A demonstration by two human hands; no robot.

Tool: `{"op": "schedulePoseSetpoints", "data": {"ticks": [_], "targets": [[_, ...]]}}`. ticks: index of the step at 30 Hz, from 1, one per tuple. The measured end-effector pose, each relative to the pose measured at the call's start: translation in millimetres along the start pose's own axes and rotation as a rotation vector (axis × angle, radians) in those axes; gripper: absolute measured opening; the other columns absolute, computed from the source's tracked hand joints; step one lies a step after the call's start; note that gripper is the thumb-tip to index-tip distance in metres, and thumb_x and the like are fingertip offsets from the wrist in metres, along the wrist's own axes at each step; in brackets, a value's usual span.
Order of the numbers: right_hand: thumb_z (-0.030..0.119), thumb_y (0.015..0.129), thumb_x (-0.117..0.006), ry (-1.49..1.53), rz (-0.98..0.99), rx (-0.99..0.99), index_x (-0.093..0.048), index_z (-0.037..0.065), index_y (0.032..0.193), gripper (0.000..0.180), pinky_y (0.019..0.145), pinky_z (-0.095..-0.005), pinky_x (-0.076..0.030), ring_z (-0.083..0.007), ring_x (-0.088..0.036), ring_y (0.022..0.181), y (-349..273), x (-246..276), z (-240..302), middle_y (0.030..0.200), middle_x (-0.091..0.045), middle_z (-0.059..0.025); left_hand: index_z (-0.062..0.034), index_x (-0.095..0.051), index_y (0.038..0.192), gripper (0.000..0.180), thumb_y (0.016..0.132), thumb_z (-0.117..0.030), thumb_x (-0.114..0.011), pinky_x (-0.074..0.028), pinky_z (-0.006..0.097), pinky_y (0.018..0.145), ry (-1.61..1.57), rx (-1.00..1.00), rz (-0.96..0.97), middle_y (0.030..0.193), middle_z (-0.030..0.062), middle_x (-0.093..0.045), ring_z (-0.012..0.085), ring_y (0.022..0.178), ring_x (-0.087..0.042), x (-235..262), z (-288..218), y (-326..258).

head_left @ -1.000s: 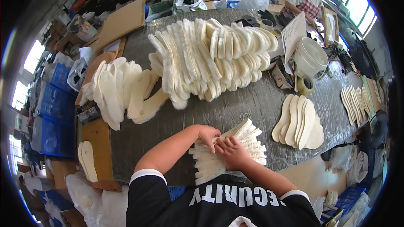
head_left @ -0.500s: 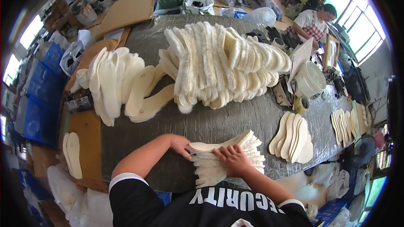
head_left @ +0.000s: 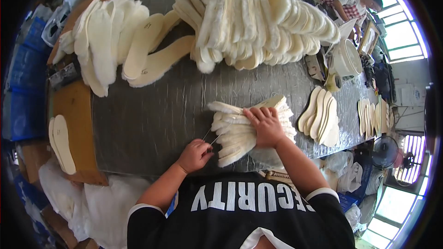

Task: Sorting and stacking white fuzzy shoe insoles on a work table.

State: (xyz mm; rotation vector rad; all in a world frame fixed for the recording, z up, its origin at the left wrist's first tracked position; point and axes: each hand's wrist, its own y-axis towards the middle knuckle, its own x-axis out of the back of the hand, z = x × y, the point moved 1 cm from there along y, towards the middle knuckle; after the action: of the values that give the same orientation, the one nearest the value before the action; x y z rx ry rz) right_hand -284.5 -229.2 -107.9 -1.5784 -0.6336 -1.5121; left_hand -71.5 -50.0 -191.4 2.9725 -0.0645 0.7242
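Observation:
Near the table's front edge lies a bundle of cream fleecy insoles, stacked one on another. My right hand holds it from above, fingers curled over the far side and palm against the near side. Just off the bundle's left end, my left hand is closed in a pinch on a thin pale string. Two strands of it run from the fingers to the bundle; whether it passes right around is hidden.
A large heap of fleecy insoles fills the far middle, with more insoles to its left. Flat insoles lie at right near a white bucket. A person sits far right. Two insoles lie on brown board at left.
My left hand has left the bundle's end and come nearer me, drawing the string out. My right hand stays on the bundle. The whole view has shifted, so the table sits higher.

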Motion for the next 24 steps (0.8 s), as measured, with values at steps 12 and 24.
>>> {"op": "schedulePoseSetpoints", "data": {"ticks": [12, 24], "targets": [[0.04, 0.04, -0.084, 0.101, -0.018, 0.039, -0.036, 0.015, 0.143, 0.116, 0.105, -0.0434, -0.025, -0.0256, -0.042, 0.121, 7, 4, -14, 0.129, -0.049, -0.0053, -0.0023, -0.06, 0.097, 0.024, 0.093, -0.025, -0.054, -0.044, 0.038, 0.087, -0.582, 0.256, -0.134, 0.094, 0.0093, -0.066, 0.0246, 0.091, -0.062, -72, -7, -1], [0.039, 0.039, -0.085, 0.158, -0.095, -0.002, -0.035, 0.016, 0.143, 0.118, 0.104, -0.0426, -0.025, -0.0269, -0.043, 0.12, 11, -5, -18, 0.127, -0.05, -0.0053, -0.0003, -0.05, 0.124, 0.048, 0.083, -0.018, -0.068, -0.045, 0.036, 0.093, -0.24, 0.148, -0.118, 0.119, 0.0137, -0.056, 0.0233, 0.114, -0.054, -109, -116, -6]]}}
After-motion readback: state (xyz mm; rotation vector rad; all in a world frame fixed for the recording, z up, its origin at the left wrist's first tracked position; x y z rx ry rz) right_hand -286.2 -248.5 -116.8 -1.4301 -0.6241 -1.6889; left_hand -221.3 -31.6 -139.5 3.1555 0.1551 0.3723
